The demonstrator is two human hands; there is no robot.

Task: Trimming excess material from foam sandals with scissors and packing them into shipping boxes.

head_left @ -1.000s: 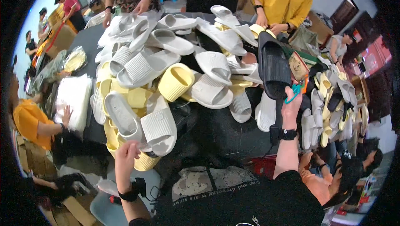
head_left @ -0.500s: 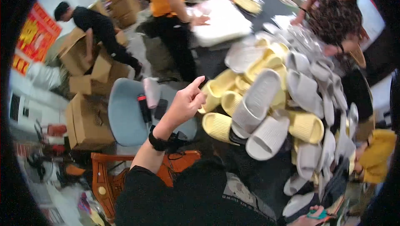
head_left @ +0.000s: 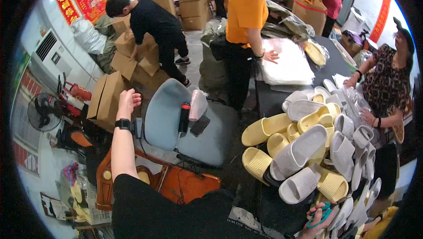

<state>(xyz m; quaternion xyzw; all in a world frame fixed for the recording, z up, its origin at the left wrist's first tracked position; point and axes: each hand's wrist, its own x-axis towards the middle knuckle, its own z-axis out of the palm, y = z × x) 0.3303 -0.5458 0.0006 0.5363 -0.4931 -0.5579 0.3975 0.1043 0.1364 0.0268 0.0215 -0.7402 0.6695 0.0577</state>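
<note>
since earlier, left hand (head_left: 128, 99) rose spread over cardboard boxes (head_left: 105, 98); right hand (head_left: 318, 218) pinches scissors (head_left: 323, 213).

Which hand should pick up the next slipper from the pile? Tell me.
Probably the right hand: it sits at the slipper pile, though it holds green-handled scissors. The left hand is raised far off, beyond the grey chair.

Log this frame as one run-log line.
left hand: empty, raised beside grey chair | right hand: holds teal scissors | slippers pile on table
</note>
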